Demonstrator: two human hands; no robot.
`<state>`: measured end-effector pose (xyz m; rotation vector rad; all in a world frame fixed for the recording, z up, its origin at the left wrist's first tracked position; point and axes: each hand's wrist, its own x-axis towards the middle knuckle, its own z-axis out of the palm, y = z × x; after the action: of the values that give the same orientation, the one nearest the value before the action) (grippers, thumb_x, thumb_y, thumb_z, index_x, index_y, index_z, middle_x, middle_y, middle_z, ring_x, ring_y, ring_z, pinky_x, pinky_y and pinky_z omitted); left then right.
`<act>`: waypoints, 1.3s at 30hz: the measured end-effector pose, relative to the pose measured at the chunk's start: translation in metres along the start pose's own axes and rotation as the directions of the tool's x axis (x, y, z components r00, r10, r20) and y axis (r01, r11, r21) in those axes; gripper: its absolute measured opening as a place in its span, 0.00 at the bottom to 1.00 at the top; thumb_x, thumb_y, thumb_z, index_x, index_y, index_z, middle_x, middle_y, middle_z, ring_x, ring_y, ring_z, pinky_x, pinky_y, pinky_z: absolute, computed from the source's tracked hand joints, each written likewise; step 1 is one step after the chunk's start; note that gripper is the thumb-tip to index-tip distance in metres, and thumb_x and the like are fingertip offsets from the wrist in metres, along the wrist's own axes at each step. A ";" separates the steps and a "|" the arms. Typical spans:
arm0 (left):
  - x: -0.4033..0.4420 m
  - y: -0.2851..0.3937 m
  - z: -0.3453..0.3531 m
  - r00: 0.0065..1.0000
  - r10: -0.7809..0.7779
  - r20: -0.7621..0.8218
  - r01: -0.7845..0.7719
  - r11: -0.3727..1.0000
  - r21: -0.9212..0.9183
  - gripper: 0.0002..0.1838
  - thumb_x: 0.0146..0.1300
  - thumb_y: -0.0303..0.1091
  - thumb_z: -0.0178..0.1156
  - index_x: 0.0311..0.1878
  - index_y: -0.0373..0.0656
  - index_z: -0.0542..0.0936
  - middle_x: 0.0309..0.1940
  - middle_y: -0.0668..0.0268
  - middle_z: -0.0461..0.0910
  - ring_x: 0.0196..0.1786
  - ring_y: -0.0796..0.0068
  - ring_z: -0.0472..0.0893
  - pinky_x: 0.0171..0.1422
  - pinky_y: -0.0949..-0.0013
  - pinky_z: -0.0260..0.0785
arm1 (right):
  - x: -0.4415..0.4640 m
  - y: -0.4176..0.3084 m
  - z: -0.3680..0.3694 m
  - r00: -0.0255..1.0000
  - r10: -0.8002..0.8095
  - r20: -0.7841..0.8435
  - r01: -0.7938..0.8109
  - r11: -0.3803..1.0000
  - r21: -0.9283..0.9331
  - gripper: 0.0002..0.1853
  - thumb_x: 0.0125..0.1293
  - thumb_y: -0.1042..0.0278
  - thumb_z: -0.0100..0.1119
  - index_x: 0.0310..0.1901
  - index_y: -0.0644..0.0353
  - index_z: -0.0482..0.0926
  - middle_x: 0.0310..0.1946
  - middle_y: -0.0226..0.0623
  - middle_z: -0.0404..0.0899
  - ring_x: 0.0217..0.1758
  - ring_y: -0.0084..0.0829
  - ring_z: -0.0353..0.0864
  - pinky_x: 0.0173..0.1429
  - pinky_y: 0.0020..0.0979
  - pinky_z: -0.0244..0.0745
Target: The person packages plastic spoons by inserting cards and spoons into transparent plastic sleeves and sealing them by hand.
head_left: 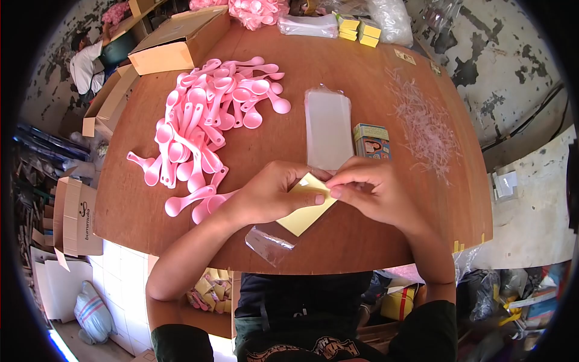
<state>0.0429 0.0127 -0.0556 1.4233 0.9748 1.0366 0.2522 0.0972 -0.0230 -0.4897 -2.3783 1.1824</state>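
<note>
Near the table's front edge, my left hand (pixel 268 192) grips a pale yellow card (pixel 301 221), thumb on top. My right hand (pixel 371 188) is closed in a pinch at the card's upper right edge; what lies between its fingertips is too small to make out. A crumpled clear plastic sleeve (pixel 270 244) lies on the table just below my left hand. Beyond my hands is a stack of clear plastic bags (pixel 329 130), with a small printed box (pixel 372 142) beside it. A heap of pink measuring spoons (pixel 199 111) spreads out to the left.
Thin clear plastic strips (pixel 425 130) lie on the wooden table (pixel 374 78) at right. Yellow packs (pixel 359 30), more bags (pixel 307 26) and a cardboard box (pixel 181 39) stand at the back. Another person (pixel 88 63) is far left. Below the table, a box holds yellow-carded packets (pixel 212 289).
</note>
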 end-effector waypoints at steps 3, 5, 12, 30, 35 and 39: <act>0.003 -0.004 -0.001 0.997 0.074 0.027 -0.077 0.993 0.089 0.16 0.65 0.27 0.63 0.54 0.33 0.79 0.44 0.64 0.84 0.46 0.83 0.79 0.53 0.74 0.72 | -0.002 0.007 0.008 1.000 -0.011 0.008 0.010 0.999 0.037 0.07 0.63 0.74 0.66 0.42 0.61 0.86 0.32 0.29 0.79 0.30 0.16 0.73 0.31 0.20 0.63; 0.003 0.003 -0.001 0.999 0.048 0.026 -0.051 0.989 0.139 0.16 0.65 0.28 0.64 0.54 0.34 0.80 0.44 0.63 0.84 0.47 0.82 0.79 0.53 0.74 0.72 | -0.002 0.008 0.007 1.000 -0.013 0.026 0.013 1.000 0.027 0.07 0.63 0.74 0.66 0.43 0.61 0.85 0.32 0.29 0.78 0.32 0.16 0.73 0.32 0.20 0.65; 0.008 0.025 0.003 0.997 0.073 -0.029 -0.057 0.927 0.371 0.20 0.64 0.32 0.65 0.57 0.34 0.78 0.44 0.59 0.86 0.44 0.81 0.82 0.49 0.71 0.75 | -0.002 0.018 0.001 0.991 0.055 0.120 -0.089 0.950 0.299 0.14 0.65 0.69 0.65 0.51 0.61 0.81 0.39 0.33 0.81 0.40 0.20 0.80 0.38 0.23 0.78; 0.033 0.035 0.035 0.943 0.334 -0.005 -0.291 0.827 0.481 0.17 0.66 0.32 0.62 0.55 0.34 0.79 0.50 0.54 0.80 0.48 0.59 0.83 0.49 0.60 0.75 | -0.011 0.019 0.015 0.965 0.163 0.207 -0.220 0.929 0.298 0.09 0.68 0.74 0.59 0.46 0.69 0.78 0.35 0.36 0.81 0.30 0.23 0.82 0.34 0.26 0.82; 0.008 0.032 0.012 0.969 0.248 -0.017 -0.210 0.853 0.477 0.28 0.59 0.27 0.68 0.62 0.38 0.72 0.51 0.57 0.80 0.49 0.65 0.83 0.54 0.61 0.75 | -0.010 0.020 0.000 0.981 0.116 0.154 -0.162 0.929 0.334 0.15 0.68 0.76 0.57 0.56 0.65 0.76 0.37 0.37 0.81 0.32 0.23 0.83 0.36 0.24 0.82; -0.010 0.010 -0.007 0.969 -0.121 0.214 0.053 0.953 0.297 0.26 0.57 0.24 0.68 0.59 0.39 0.72 0.49 0.60 0.81 0.48 0.72 0.82 0.55 0.67 0.74 | 0.012 0.003 -0.023 0.978 0.140 -0.152 -0.088 0.947 0.308 0.16 0.67 0.73 0.59 0.56 0.59 0.77 0.40 0.33 0.81 0.38 0.20 0.80 0.40 0.24 0.80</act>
<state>0.0334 0.0046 -0.0457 1.6819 1.0379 0.6630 0.2546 0.1201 -0.0105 -0.6065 -2.0016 1.4601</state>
